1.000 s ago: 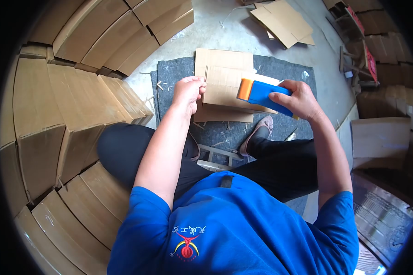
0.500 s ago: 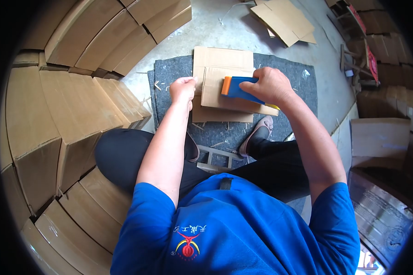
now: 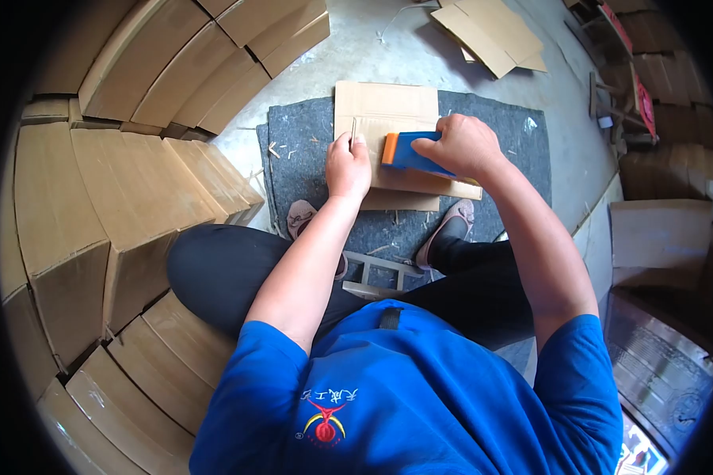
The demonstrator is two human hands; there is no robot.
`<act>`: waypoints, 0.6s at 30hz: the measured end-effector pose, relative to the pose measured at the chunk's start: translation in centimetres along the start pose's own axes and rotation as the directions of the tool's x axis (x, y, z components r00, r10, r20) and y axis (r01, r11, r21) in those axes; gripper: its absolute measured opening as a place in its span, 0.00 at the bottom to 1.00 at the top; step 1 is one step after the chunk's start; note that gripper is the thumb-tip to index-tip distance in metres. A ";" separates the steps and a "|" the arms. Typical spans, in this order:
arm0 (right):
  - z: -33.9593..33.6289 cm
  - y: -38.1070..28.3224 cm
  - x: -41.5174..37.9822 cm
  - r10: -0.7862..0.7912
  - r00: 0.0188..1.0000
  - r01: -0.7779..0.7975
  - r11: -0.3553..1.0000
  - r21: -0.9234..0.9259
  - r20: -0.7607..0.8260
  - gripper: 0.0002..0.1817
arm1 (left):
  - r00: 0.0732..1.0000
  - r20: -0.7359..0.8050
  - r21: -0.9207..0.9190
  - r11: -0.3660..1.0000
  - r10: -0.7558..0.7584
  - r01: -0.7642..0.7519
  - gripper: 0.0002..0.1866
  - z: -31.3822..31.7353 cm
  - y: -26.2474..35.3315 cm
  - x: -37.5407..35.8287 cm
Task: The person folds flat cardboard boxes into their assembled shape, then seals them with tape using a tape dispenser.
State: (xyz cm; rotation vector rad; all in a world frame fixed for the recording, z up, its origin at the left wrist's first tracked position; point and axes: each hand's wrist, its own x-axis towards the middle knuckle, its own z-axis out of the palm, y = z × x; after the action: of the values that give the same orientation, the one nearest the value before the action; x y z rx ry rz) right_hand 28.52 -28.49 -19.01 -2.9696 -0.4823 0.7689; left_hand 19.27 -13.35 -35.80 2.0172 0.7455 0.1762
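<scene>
Below me a cardboard box [image 3: 387,99] with its panels folded stands on a dark grey mat. My left hand [image 3: 348,168] is closed on the left edge of its upper panel, thumb on top. In my right hand [image 3: 466,149] is a blue tape dispenser [image 3: 414,152] with an orange front end. The dispenser lies over the upper panel, its orange end pointing left toward my left hand. My right palm hides its back part.
The grey mat [image 3: 297,170] carries scattered cardboard scraps. Cardboard cartons [image 3: 139,178] are stacked along the left. Flat cardboard sheets [image 3: 491,36] lie on the concrete floor at the far right. A low wooden frame [image 3: 364,273] sits between my feet, and more cardboard [image 3: 661,233] stands at right.
My left hand has moved right, from beside the box onto the left edge of its upper panel. The right hand and the tape dispenser stay almost in place.
</scene>
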 end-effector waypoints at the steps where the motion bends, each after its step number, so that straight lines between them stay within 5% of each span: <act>1: 0.1 0.2 0.4 0.002 1.000 -0.002 1.000 0.006 -0.003 0.29 | 1.000 0.025 0.131 0.991 -0.011 0.008 0.30 0.4 1.0 -0.2; 3: 0.3 0.6 1.1 -0.049 0.998 0.049 0.999 0.017 0.037 0.30 | 0.965 0.169 0.192 0.967 -0.199 0.166 0.34 -0.1 2.5 0.1; 10: -0.7 2.9 1.4 -0.146 0.982 0.135 0.986 0.100 0.116 0.35 | 0.975 0.201 0.064 0.994 -0.096 0.084 0.33 0.7 -2.0 2.2; 15: -2.2 10.5 -0.6 -0.105 0.975 0.062 0.975 0.212 0.197 0.33 | 0.978 0.178 -0.048 0.991 -0.112 0.122 0.30 1.2 -2.7 2.0; 18: -1.2 17.2 -1.5 -0.075 0.991 0.041 0.956 0.289 0.108 0.31 | 0.970 0.173 -0.116 0.975 -0.169 0.190 0.29 0.8 -0.8 1.3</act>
State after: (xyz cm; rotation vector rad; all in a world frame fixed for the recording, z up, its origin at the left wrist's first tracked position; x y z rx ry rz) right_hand 32.79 -45.22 -19.13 -2.6429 -0.4199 0.9249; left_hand 20.24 -12.89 -37.10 1.8034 0.7876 -0.0433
